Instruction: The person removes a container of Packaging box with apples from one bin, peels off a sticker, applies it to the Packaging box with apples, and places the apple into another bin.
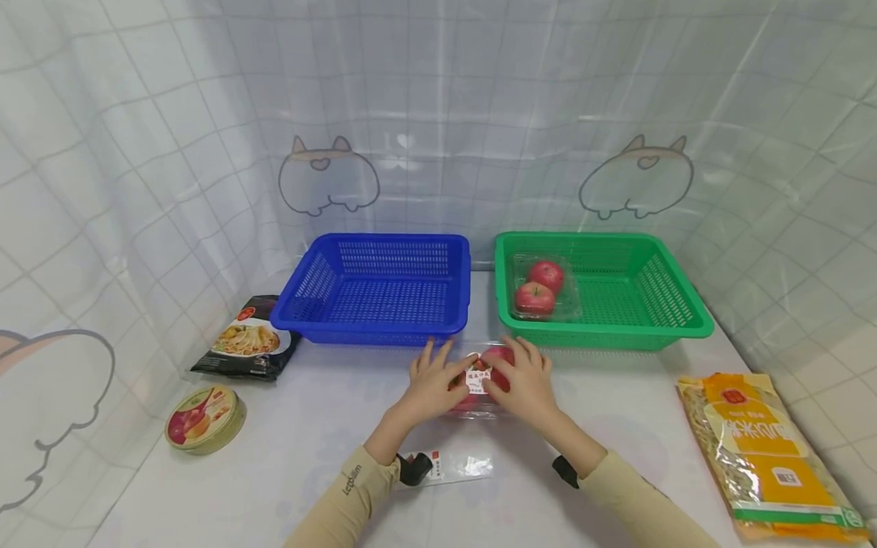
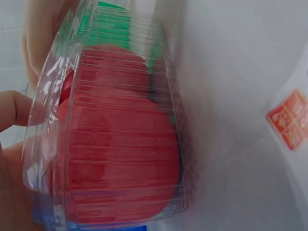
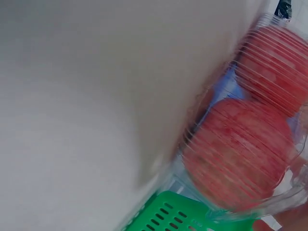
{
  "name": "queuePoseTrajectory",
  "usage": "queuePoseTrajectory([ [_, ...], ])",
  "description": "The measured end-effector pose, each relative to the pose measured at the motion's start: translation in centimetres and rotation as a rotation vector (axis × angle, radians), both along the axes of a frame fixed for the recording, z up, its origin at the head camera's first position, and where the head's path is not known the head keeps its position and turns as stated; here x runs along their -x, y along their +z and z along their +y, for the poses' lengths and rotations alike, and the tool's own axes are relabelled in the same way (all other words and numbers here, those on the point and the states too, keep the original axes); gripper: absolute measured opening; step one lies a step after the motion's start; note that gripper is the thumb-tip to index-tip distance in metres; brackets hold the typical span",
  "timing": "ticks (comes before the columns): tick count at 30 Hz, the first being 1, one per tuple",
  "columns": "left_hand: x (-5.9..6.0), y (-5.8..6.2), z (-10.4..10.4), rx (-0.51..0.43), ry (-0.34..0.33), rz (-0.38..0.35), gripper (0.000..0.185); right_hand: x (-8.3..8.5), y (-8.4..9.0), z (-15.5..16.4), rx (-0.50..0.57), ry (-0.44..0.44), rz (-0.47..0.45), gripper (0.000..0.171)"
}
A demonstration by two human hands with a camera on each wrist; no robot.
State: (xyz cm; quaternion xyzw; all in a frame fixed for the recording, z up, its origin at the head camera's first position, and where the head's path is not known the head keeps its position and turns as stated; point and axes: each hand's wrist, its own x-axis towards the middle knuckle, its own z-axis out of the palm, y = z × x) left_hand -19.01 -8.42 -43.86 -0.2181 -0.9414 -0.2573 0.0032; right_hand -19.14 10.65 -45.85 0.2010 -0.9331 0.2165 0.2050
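A clear plastic clamshell box [image 1: 479, 378] with red apples inside and a white label on its lid lies on the white table, just in front of the gap between the two baskets. My left hand [image 1: 428, 384] grips its left side and my right hand [image 1: 527, 384] grips its right side, thumbs on the lid. The left wrist view shows the ribbed box [image 2: 120, 144] close up with a fingertip [image 2: 14, 110] against it. In the right wrist view the box [image 3: 250, 154] holds two apples, with the green basket's rim [image 3: 168, 211] beside it.
An empty blue basket [image 1: 384, 293] stands at the back left. A green basket [image 1: 617, 304] at the back right holds another apple box [image 1: 544, 288]. A black noodle packet [image 1: 247, 339] and a round tin [image 1: 204, 418] lie at left, a yellow packet [image 1: 767, 449] at right, and a small clear packet [image 1: 445, 466] near me.
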Motion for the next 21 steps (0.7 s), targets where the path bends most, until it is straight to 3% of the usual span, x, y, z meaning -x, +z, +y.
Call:
queuePoseTrajectory([
  [7,0.03,-0.20,0.05,0.020,0.014,0.007,0.050,-0.66,-0.39,0.53,-0.028,-0.024,-0.082,0.052],
  [16,0.05,-0.46,0.08,0.024,0.021,0.023,0.050,-0.93,-0.16,0.54,0.010,-0.026,-0.162,0.053],
  [21,0.02,-0.59,-0.18,-0.024,0.013,0.005,0.053,-0.92,0.26,0.55,0.040,0.005,-0.223,0.054],
])
